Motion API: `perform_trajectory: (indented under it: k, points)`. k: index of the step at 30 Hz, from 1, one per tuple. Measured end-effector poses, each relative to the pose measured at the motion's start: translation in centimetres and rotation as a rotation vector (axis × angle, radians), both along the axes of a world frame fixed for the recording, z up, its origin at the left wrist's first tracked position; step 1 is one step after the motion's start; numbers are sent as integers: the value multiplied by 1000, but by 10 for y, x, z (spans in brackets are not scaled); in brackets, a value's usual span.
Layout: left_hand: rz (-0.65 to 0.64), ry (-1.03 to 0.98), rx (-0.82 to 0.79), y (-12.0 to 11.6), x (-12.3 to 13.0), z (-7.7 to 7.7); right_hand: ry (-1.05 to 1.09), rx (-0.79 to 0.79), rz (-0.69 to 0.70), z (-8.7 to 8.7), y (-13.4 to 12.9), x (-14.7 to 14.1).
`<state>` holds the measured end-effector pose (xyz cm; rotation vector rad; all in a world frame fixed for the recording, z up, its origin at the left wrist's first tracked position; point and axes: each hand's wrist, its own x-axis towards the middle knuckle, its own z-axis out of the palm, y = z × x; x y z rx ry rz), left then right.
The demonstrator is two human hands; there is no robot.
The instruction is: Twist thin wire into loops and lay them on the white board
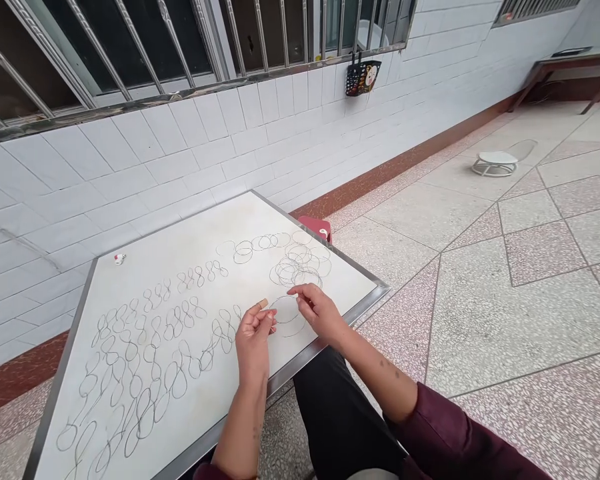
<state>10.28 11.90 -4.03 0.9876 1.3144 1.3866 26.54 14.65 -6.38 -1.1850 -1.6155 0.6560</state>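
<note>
A thin dark wire ring spans the gap between my two hands above the white tabletop. My left hand is closed in a pinch on the ring's left side; a tan wrap covers one of its fingertips. On the other side, my right hand has thumb and forefinger bent around the ring's upper right edge. Just beyond the right hand lies a pile of loose overlapping wire rings. Left of my hands, many wire pieces twisted into figure-eight shapes are spread in rows.
The white table has a grey metal edge and stands by a tiled wall. A small white and red object rests at its far left corner. Behind the table is a red stool. A low white chair stands on the floor.
</note>
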Motion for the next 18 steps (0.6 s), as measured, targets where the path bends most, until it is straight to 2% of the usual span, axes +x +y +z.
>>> perform_trajectory:
  k: [6, 10, 13, 18]
  points:
    - [12, -64, -23, -48, -19, 18, 8, 51, 146, 15, -47, -13]
    - [21, 0, -31, -74, -29, 30, -79, 167, 247, 23, -67, -23]
    - [15, 43, -47, -90, -36, 31, -181, 241, 260, 28, -76, -28]
    - [16, 75, -47, -107, -47, 23, -272, 272, 286, 31, -90, -34]
